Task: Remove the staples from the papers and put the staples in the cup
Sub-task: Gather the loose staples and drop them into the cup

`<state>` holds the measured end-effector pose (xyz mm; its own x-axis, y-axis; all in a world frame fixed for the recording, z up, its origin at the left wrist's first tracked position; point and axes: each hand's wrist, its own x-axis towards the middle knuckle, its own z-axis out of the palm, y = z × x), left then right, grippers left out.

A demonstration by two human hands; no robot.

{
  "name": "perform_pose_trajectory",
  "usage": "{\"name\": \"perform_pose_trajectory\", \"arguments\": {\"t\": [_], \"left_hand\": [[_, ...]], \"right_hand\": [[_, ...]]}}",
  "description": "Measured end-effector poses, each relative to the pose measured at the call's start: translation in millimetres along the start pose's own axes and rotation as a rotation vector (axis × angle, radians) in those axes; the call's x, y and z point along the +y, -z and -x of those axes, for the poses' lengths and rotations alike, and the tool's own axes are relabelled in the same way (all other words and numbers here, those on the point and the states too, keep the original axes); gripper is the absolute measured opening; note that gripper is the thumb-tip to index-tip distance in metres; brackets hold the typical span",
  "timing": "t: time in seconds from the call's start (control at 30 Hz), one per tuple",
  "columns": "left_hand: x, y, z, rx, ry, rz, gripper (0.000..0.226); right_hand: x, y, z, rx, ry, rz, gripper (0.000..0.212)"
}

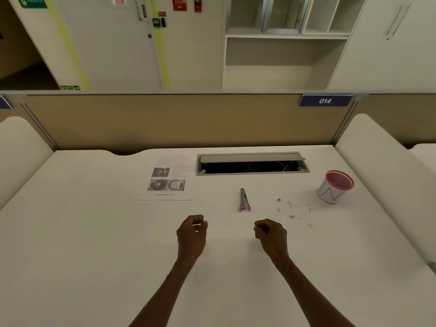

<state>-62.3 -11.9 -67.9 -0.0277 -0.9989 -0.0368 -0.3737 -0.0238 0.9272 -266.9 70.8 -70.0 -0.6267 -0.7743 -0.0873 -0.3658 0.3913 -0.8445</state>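
My left hand (192,232) hovers over the white desk (94,244) with its fingers curled toward the thumb. A thin pale sliver shows between them; I cannot tell whether it is a staple. My right hand (271,233) is curled into a loose fist with nothing visible in it. The staple remover (244,200), grey with red tips, lies just beyond and between the hands. Several loose staples (293,210) are scattered to the right of it. The red-rimmed white cup (335,187) stands upright at the far right. A printed paper (167,179) lies flat at the back left.
An open cable hatch (251,164) is set into the desk behind the remover. A tan divider panel (165,121) with a blue "014" label (325,101) closes off the back. Rounded white side partitions (377,156) flank the desk.
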Motion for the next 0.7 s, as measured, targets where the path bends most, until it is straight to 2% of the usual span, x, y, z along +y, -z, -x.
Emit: {"name": "perform_pose_trajectory", "arguments": {"t": [0.3,0.47,0.7], "left_hand": [[34,-97,29,-0.198,-0.122,-0.040,0.014],[45,-160,32,-0.261,-0.167,-0.099,0.031],[61,-225,20,-0.258,-0.283,-0.172,0.033]], "right_hand": [[52,91,-33,0.120,-0.072,0.023,0.011],[85,135,-75,0.169,-0.049,0.077,0.012],[122,152,-142,-0.021,0.113,0.358,0.049]]}}
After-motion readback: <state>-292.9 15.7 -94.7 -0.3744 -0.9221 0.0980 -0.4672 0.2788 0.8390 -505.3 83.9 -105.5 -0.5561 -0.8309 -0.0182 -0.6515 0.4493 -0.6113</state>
